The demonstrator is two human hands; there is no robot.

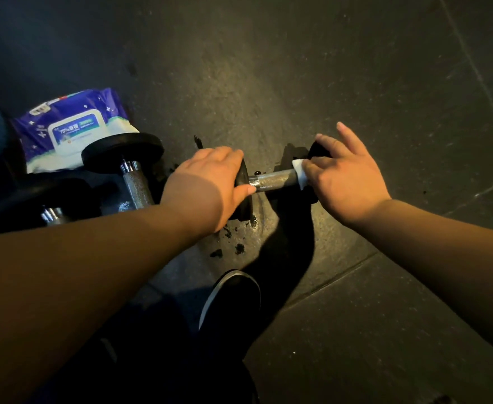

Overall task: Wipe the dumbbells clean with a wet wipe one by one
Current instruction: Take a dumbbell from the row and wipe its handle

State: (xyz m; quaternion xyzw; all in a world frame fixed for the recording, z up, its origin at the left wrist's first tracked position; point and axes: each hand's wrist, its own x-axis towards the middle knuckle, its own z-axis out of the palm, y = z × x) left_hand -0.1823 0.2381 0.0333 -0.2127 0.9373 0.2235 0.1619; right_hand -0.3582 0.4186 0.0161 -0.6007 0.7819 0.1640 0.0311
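While left hand (210, 179) is gripping one end plate, steadying the dumbbell (274, 180), right hand (344, 179) is pinching the wet wipe (300, 170) around the handle's opposite end, handle running hand to hand.

Both forearms are bare to the frame's edge, with no sleeves, watch or jewellery in sight on the left hand (210, 182) or right hand (344, 176). One black shoe (233, 298) with a white sole edge; dark trousers (152, 360) above it.
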